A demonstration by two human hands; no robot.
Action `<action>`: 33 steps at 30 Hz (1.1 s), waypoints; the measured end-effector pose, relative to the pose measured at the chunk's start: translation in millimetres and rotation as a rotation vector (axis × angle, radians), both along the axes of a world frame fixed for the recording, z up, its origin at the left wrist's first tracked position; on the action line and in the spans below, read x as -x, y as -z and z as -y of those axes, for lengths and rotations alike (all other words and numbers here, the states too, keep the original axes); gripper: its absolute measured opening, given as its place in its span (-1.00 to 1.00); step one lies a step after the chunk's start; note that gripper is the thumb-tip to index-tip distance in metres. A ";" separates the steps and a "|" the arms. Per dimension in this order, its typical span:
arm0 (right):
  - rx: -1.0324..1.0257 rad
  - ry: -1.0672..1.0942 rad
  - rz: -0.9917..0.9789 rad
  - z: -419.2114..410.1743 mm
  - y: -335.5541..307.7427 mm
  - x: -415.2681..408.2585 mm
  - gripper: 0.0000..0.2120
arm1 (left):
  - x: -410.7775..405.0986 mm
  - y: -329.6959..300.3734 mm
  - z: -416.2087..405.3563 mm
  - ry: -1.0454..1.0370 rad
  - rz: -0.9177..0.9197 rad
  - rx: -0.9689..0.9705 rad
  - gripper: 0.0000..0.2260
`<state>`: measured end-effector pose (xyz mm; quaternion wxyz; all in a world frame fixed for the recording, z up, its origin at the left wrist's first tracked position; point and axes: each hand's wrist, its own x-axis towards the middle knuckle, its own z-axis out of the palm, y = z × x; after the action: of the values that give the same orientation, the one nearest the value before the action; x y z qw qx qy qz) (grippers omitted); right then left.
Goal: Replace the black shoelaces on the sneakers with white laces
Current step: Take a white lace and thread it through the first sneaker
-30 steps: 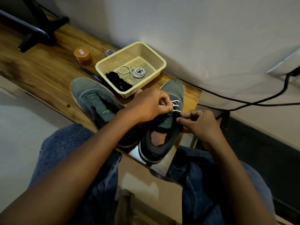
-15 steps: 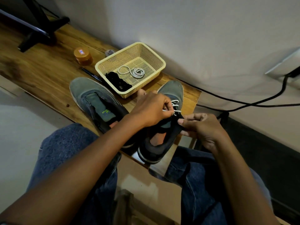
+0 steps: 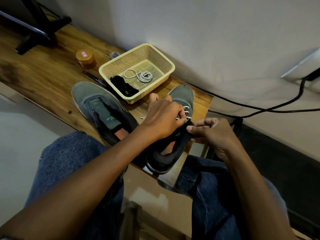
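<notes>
L hand pinches white lace on right sneaker at table edge; R hand grips its tongue. Left sneaker unlaced, tongue reads "WEAR" (rest illegible).

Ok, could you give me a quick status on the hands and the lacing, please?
Left hand pinching white lace. Right hand gripping right sneaker, partly laced. Left sneaker unlaced. Spare white lace in basket.

The basket stands just behind both sneakers, the unlaced sneaker crowds the left, and the wall runs close behind. Bare table lies open farther left, toward the orange jar.
</notes>
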<state>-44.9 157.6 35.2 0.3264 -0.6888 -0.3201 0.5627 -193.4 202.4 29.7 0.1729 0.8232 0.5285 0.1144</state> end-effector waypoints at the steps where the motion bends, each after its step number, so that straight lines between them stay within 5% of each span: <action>1: -0.011 -0.008 0.011 0.0 0.7 0.2 -0.90 | 0.4 0.4 -0.7 0.000 0.010 0.005 -0.86; 22: -0.084 -0.070 0.125 -2.3 2.8 1.4 -0.80 | 4.9 1.6 -3.4 0.027 0.242 0.171 -0.87; 33: -0.215 -0.204 0.234 1.1 0.7 2.6 -0.81 | 3.4 1.1 -4.6 0.124 0.183 0.092 -0.82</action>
<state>-47.6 156.6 34.5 0.2998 -0.6748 -0.4821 0.4715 -196.9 207.0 28.6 0.2648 0.8317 0.4633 0.1535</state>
